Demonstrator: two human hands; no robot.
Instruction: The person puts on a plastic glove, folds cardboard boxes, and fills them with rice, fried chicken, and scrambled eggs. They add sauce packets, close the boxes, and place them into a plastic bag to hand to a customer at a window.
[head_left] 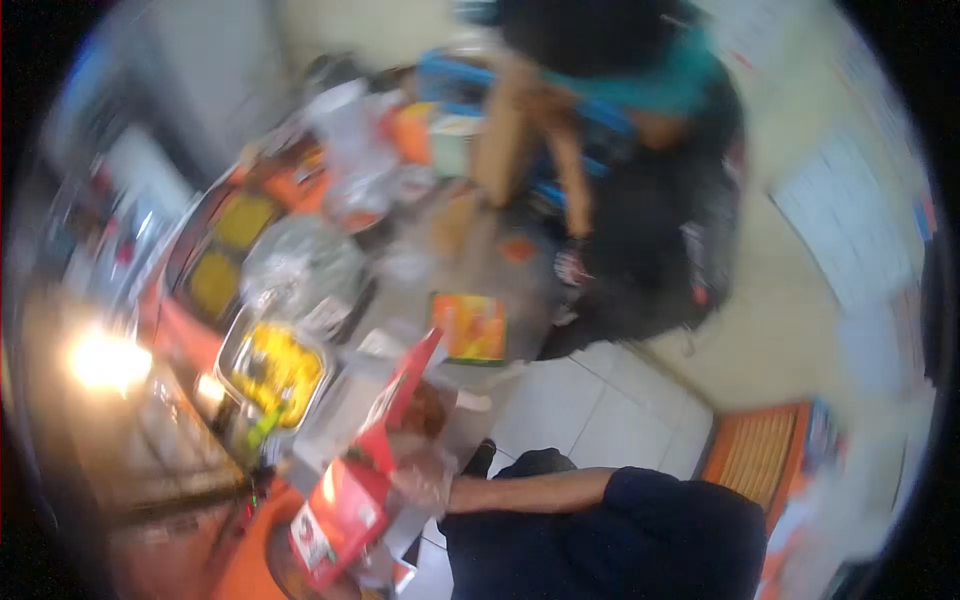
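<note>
My right hand [425,482], in a clear glove, reaches in from the right on a bare forearm and grips the edge of a red and white box [340,515]. A raised red flap [400,400] stands just above the hand, with brown food [425,412] beside it. Below the box, at the bottom edge, a pale blurred shape may be my left hand [372,568]; its fingers cannot be made out. Up and left of the box sits a metal tray of yellow food [275,375], with a green utensil [262,428] at its lower edge.
An orange-yellow card [468,328] lies on the grey table [405,285]. Clear plastic bags [305,265] and containers crowd the left side. Another person [650,190] in dark clothes is at the far side. A bright lamp [110,360] glows at left. The whole view is tilted and blurred.
</note>
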